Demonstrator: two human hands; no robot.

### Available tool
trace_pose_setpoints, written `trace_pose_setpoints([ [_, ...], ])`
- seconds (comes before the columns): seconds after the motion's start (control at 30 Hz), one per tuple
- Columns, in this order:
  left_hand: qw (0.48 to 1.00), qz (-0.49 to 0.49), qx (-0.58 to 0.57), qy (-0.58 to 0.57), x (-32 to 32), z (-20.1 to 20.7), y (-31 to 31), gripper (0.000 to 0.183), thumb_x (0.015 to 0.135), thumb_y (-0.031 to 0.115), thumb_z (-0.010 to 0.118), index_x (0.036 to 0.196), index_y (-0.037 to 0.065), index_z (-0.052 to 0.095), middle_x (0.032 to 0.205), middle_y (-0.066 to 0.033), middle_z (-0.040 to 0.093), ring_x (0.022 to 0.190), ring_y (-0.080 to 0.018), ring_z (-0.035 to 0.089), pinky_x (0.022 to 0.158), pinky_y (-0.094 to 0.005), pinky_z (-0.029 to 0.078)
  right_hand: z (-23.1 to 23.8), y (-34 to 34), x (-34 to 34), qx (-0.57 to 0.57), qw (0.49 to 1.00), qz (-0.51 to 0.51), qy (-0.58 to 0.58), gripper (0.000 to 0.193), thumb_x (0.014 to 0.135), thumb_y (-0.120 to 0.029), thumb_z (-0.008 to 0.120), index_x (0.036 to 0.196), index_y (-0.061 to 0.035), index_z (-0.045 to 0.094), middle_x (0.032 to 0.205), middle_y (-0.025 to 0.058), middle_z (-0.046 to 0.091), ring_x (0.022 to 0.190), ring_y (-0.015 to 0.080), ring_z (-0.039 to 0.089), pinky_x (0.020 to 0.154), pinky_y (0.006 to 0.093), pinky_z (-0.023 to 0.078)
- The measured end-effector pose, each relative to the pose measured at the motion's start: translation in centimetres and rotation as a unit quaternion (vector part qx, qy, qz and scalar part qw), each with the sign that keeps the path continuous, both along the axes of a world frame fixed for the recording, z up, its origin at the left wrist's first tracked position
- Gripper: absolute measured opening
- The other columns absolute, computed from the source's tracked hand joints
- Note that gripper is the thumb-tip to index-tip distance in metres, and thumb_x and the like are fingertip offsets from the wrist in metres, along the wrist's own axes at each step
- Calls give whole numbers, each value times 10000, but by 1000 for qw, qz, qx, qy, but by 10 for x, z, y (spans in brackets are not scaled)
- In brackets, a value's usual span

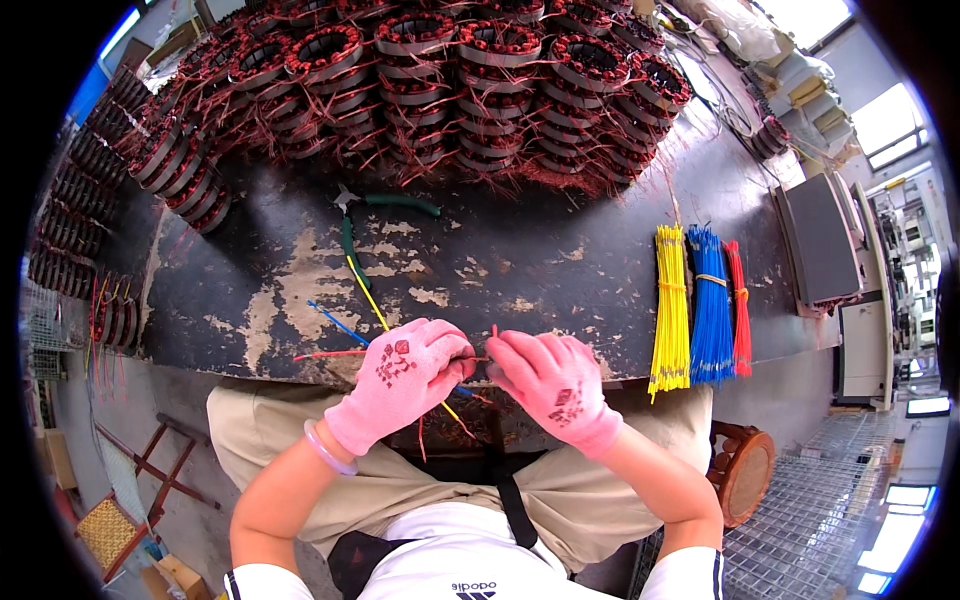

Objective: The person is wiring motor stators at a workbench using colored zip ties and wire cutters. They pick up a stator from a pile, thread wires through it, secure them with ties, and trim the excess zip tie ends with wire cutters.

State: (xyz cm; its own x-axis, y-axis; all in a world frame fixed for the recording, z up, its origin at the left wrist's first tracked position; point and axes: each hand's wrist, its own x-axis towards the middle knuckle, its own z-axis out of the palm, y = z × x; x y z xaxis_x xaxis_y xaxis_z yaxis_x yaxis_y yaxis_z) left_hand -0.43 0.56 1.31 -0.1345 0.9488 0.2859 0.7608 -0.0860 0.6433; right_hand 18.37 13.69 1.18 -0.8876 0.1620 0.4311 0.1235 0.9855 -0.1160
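Left glove (pixel 398 378), right glove (pixel 556 385): matt knit cloth, fine texture. Loose wires (pixel 369 294) at 9 o'clock: smooth plastic skin, slight sheen. Wire bundles (pixel 710 310) at 3: same smooth plastic look. Bench top (pixel 530 270): dark coating, semi-gloss, rough where flaked. Ring stacks (pixel 412 97) at 12: dull grey metal bands, glossy red windings. Pliers (pixel 400 202) at 10: metal head, plastic-looking grips. Trousers (pixel 270 430) at 7: matt cloth. Stool (pixel 748 478) at 4: glossy wood. Seat (pixel 105 535) at 8: woven, rough.
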Motion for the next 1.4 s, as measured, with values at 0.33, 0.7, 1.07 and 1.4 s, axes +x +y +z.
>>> trace_pose_setpoints([
  [0.33, 1000, -12, 18, -2, 0, -5, -2, 168, 772, 41, 727, 918, 102, 669, 952, -39, 681, 824, -271, 660, 710, -390, 543, 2, 5, -10, -795, 576, -96, -166, 263, 1048, -283, 562, 1037, -36, 653, 902, -29, 655, 800, 35, 562, 679, 241, 470],
  [0.7, 1000, -9, 17, -7, -1, -4, -1, 177, 774, 42, 727, 931, 105, 674, 969, -32, 685, 830, -265, 666, 734, -388, 546, 2, 13, -16, -403, 908, 4, -116, 186, 904, -252, 721, 1009, -110, 664, 845, 39, 630, 738, 153, 600, 665, 345, 486],
  [1.07, 1000, 5, 16, -1, 1, -7, -2, 162, 781, 68, 748, 924, 95, 677, 959, -40, 690, 829, -263, 666, 713, -380, 546, 6, -2, -13, -41, 998, 37, 32, 294, 737, -127, 784, 1017, -141, 697, 997, 9, 705, 845, 221, 662, 719, 380, 517],
  [1.4, 1000, -8, -1, 10, -3, -2, -5, 186, 829, 91, 746, 1006, 67, 693, 1043, -82, 695, 911, -291, 675, 786, -398, 552, -10, 0, -15, -125, 992, 34, 4, 379, 735, -109, 728, 1110, -161, 717, 886, -4, 646, 805, 218, 617, 732, 372, 494],
])
